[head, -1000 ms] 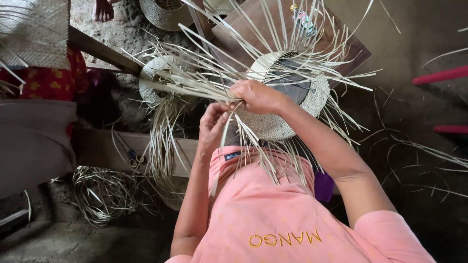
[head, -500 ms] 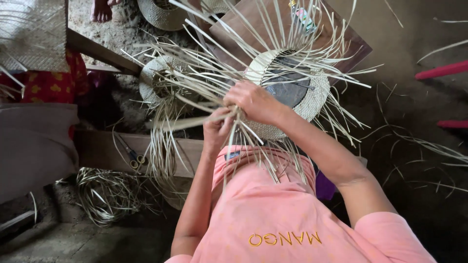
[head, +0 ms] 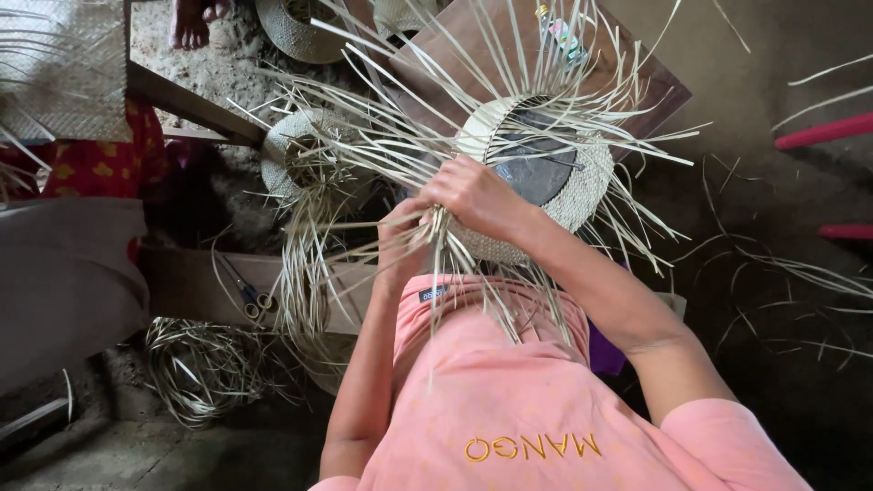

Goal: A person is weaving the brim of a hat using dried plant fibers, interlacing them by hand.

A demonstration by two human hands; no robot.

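Dirt floor, dark and strewn with loose straw, lies under a half-woven straw hat held at chest height. Right hand and left hand are both clamped on its loose strands beside the rim. Scissors rest on a wooden ledge nearby.

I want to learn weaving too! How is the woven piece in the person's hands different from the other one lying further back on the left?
The held woven piece has a dense, pale rim around a dark centre, and both hands, right hand and left hand, grip its strips. The other woven piece lies untouched on the ground, looks looser and appears smaller. The held one's strips fan out all around; the other's mostly trail downward. Both are round and unfinished.
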